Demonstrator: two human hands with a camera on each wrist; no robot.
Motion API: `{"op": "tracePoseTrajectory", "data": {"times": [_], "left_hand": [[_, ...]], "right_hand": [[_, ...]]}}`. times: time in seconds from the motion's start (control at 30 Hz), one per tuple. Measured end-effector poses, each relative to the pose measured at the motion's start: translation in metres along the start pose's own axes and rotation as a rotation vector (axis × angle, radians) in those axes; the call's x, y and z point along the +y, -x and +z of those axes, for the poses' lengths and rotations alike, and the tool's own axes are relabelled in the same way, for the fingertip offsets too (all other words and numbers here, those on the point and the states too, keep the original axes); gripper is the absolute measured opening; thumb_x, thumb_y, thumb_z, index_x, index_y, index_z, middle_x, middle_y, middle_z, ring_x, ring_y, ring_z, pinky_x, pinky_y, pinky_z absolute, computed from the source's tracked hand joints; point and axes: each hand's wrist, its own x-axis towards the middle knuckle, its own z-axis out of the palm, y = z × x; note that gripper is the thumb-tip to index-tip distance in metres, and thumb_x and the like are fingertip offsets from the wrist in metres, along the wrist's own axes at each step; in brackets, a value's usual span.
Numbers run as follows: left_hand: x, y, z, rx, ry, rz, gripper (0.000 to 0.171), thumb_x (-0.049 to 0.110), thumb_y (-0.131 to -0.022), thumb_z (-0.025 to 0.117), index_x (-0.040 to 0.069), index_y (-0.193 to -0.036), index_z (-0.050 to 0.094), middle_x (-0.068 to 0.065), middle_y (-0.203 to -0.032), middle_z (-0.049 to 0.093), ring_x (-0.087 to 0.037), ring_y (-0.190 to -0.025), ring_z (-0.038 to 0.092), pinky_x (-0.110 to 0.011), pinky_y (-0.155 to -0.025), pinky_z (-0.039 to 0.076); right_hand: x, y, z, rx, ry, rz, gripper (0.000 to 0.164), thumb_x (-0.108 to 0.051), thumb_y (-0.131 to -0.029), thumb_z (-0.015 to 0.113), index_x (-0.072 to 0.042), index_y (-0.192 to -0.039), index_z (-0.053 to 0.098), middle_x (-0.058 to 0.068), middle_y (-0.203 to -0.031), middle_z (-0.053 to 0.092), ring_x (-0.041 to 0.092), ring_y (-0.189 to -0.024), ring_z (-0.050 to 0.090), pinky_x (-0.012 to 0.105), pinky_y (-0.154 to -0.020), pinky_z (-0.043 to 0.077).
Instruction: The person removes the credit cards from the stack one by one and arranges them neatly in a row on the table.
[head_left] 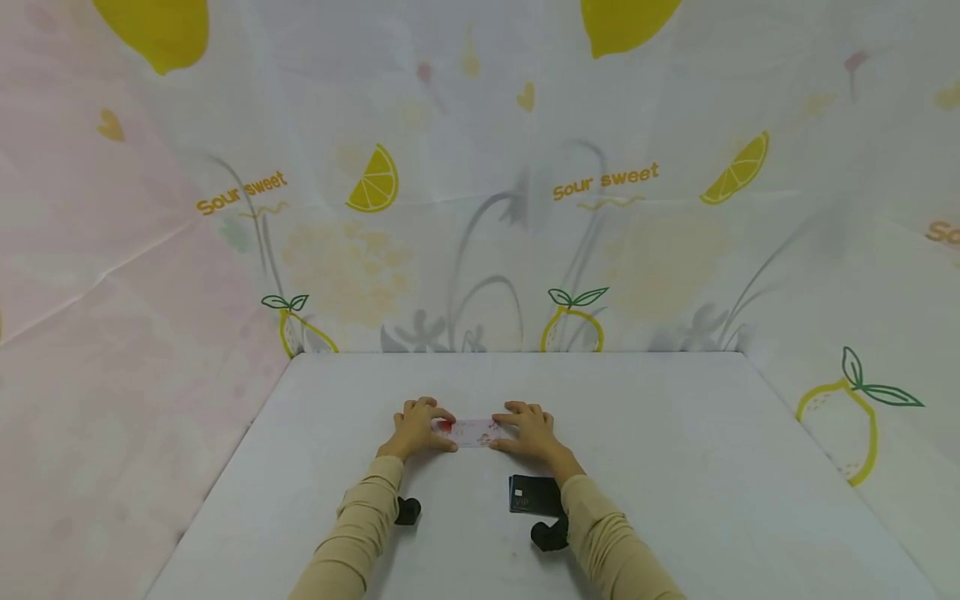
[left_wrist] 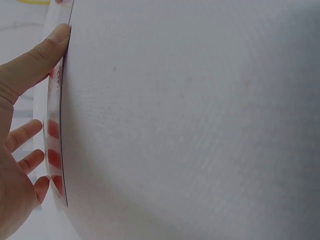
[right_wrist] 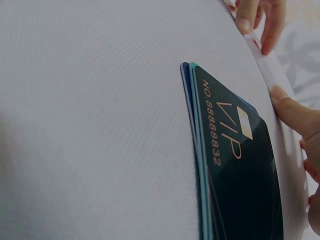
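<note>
A pale pink-and-white printed card (head_left: 472, 432) with red marks lies flat on the white table between both hands. My left hand (head_left: 415, 429) holds its left end, thumb at the near edge and index finger at the far edge. At the right end, my right hand (head_left: 534, 433) has thumb and index finger at the same two edges. In the left wrist view the card (left_wrist: 54, 130) shows edge-on beside the left thumb, the other fingers spread apart. A stack of dark VIP cards (right_wrist: 240, 175) lies nearer than the right hand, partly covered by the right forearm in the head view.
The white table (head_left: 465, 542) ends at the back against a hanging cloth (head_left: 465, 250) printed with lemons; more cloth hangs along both sides. Black wrist devices (head_left: 407, 511) show under the forearms, the right one (head_left: 551, 534) close to the VIP stack.
</note>
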Motion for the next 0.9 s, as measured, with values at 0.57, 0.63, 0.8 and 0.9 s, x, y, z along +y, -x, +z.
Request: {"op": "tracePoseTrajectory", "data": {"times": [0.57, 0.63, 0.8, 0.9], "left_hand": [[0.003, 0.002, -0.003, -0.009, -0.005, 0.013, 0.045, 0.039, -0.056, 0.080, 0.021, -0.095, 0.068, -0.017, -0.120, 0.046, -0.042, -0.109, 0.033, -0.058, -0.079, 0.026], [0.003, 0.002, -0.003, -0.008, -0.006, 0.016, 0.045, 0.039, -0.055, 0.081, 0.022, -0.095, 0.068, -0.018, -0.120, 0.046, -0.042, -0.110, 0.032, -0.058, -0.079, 0.025], [0.003, 0.000, -0.001, 0.011, -0.024, 0.027, 0.046, 0.040, -0.054, 0.081, 0.023, -0.094, 0.068, -0.018, -0.119, 0.046, -0.042, -0.110, 0.032, -0.057, -0.079, 0.025], [0.003, 0.001, 0.000, 0.024, -0.028, 0.034, 0.050, 0.039, -0.053, 0.082, 0.022, -0.097, 0.068, -0.018, -0.119, 0.046, -0.042, -0.110, 0.032, -0.057, -0.079, 0.024]], "right_hand": [[-0.005, 0.004, -0.002, -0.010, 0.017, 0.022, 0.050, -0.040, -0.079, 0.062, -0.015, -0.122, 0.055, 0.012, -0.130, 0.043, 0.037, -0.113, 0.035, 0.057, -0.087, 0.024], [-0.004, 0.004, -0.002, 0.003, -0.015, 0.029, 0.051, -0.038, -0.079, 0.062, -0.013, -0.123, 0.054, 0.014, -0.129, 0.044, 0.038, -0.114, 0.036, 0.057, -0.088, 0.024], [-0.001, 0.009, -0.005, 0.059, -0.089, 0.006, 0.053, -0.032, -0.079, 0.064, -0.005, -0.123, 0.052, 0.019, -0.125, 0.046, 0.038, -0.115, 0.039, 0.057, -0.090, 0.027], [0.001, 0.012, -0.006, 0.096, -0.103, -0.026, 0.053, -0.030, -0.079, 0.064, -0.001, -0.122, 0.052, 0.019, -0.122, 0.049, 0.036, -0.114, 0.042, 0.052, -0.091, 0.031]]}}
